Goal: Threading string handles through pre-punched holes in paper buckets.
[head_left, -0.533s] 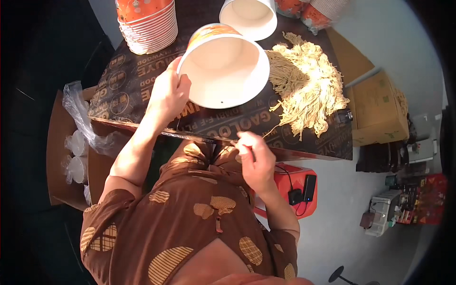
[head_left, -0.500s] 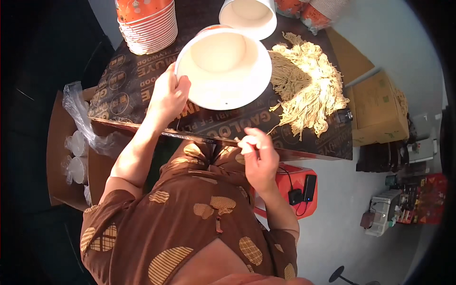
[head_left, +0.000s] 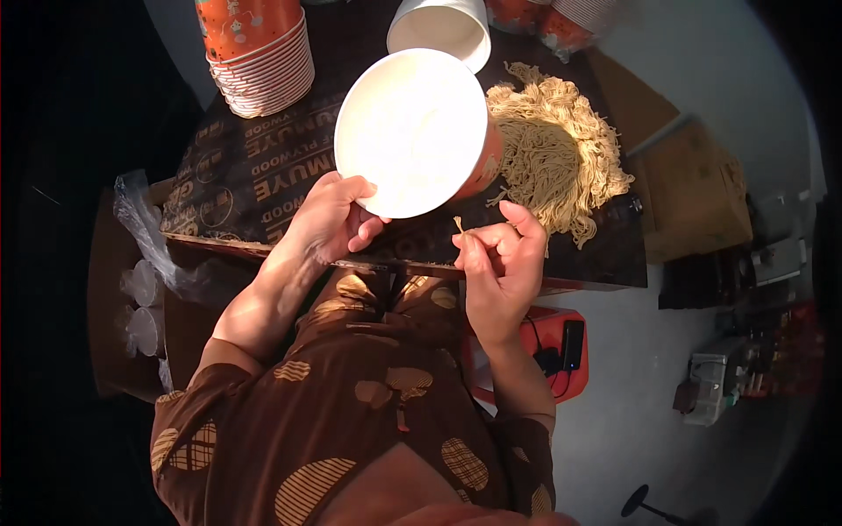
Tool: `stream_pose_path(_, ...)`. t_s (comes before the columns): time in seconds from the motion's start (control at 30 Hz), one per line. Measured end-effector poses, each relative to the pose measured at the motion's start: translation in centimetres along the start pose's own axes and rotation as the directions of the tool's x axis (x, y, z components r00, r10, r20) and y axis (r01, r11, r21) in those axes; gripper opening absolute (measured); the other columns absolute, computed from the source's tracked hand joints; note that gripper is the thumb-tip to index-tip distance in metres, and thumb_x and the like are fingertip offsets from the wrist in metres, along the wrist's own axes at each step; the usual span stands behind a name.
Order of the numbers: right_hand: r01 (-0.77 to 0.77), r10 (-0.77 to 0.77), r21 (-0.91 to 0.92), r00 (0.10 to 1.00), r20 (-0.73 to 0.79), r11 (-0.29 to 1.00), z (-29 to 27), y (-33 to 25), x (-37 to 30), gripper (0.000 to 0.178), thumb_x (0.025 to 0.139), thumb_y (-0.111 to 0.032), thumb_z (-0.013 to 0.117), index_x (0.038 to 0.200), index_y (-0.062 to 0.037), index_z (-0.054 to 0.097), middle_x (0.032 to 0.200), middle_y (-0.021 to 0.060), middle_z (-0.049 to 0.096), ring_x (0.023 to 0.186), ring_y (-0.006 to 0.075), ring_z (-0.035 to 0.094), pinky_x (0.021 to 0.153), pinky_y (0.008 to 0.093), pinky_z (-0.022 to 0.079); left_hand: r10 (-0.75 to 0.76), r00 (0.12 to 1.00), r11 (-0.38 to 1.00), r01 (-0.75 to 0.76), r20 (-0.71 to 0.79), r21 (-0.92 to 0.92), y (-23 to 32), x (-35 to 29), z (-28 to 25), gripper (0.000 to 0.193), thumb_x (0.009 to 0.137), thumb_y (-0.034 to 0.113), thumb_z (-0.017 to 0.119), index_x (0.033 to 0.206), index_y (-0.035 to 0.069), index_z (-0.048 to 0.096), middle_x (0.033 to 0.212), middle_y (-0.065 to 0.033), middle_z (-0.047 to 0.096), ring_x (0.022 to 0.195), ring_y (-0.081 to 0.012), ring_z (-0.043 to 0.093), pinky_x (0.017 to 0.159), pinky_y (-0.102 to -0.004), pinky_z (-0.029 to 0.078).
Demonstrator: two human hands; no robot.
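A paper bucket (head_left: 410, 131), white inside with an orange outer wall, is tipped so that its mouth faces me above the table's front part. My left hand (head_left: 333, 219) is closed on its lower left rim, thumb over the edge. Just right of and below the bucket, my right hand (head_left: 502, 276) pinches a short beige cord (head_left: 458, 224) between thumb and fingertip. The cord's frayed tip sticks up; the rest is hidden by the fingers. Behind that hand lies a heap of beige cords (head_left: 570, 149) on the dark plywood table (head_left: 219, 188).
A stack of orange paper buckets (head_left: 263, 66) stands at the far left, a white bucket (head_left: 438, 31) lies behind mine, and more wrapped buckets (head_left: 574, 26) are beyond. Cardboard boxes flank the table, one with clear plastic (head_left: 145, 219). A red stool (head_left: 561, 351) holds a black device.
The bucket has turned, so its orange side now shows on the right. My left hand has shifted down along the rim. My right hand has risen slightly, with the cord tip now visible.
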State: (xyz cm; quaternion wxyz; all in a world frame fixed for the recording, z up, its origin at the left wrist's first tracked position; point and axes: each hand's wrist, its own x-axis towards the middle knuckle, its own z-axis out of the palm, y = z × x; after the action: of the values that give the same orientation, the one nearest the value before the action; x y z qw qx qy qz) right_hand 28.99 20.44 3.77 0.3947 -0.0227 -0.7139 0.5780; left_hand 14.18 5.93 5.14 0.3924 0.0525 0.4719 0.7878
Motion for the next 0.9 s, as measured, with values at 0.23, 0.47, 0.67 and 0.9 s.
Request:
stream_pose_path(0.23,0.042,-0.041,-0.040,0.999,0.016,0.998,-0.12,-0.42,0.94,0.048,0.087,0.009,0.056,0.130,0.0016,0.035,0.078,0.0071,0.058,0.064,0.0074,0.054,0.062,0.0204,0.048,-0.005,1.000,1.000,0.005,0.006,0.008,0.14,-0.22,0.07,0.025,0.085,0.006,0.045,0.098,-0.016,0.049,0.068,-0.0170,0.059,0.041,-0.0151,0.051,0.030,-0.0241,0.037)
stream_pose_path(0.47,0.013,-0.009,-0.068,0.999,0.047,0.998,-0.24,-0.47,1.06,0.049,0.087,0.009,0.056,0.130,0.0024,0.035,0.079,0.0073,0.059,0.065,0.0075,0.054,0.061,0.0203,0.048,-0.008,1.000,0.999,0.008,-0.004,0.038,-0.02,-0.40,0.19,0.025,0.086,0.007,0.045,0.097,-0.015,0.049,0.066,-0.0161,0.059,0.040,-0.0149,0.051,0.030,-0.0241,0.036)
stream_pose_path(0.67,0.020,-0.017,-0.055,0.999,0.052,0.998,-0.25,-0.40,0.95,0.049,0.087,0.008,0.056,0.130,0.0022,0.035,0.080,0.0080,0.060,0.065,0.0075,0.054,0.062,0.0202,0.047,-0.009,1.000,0.999,0.009,0.003,0.048,-0.12,-0.39,0.20,0.025,0.087,0.007,0.045,0.097,-0.015,0.050,0.064,-0.0154,0.058,0.040,-0.0147,0.051,0.029,-0.0243,0.036)
stream_pose_path(0.9,0.027,-0.022,-0.071,0.998,0.064,0.997,-0.28,-0.18,1.02,0.049,0.087,0.009,0.057,0.130,0.0020,0.036,0.081,0.0083,0.061,0.065,0.0071,0.053,0.061,0.0196,0.047,0.013,0.999,0.995,-0.009,-0.034,0.098,-0.05,-0.70,0.81,0.026,0.086,0.009,0.045,0.096,-0.014,0.051,0.064,-0.0141,0.058,0.040,-0.0136,0.051,0.029,-0.0243,0.035)
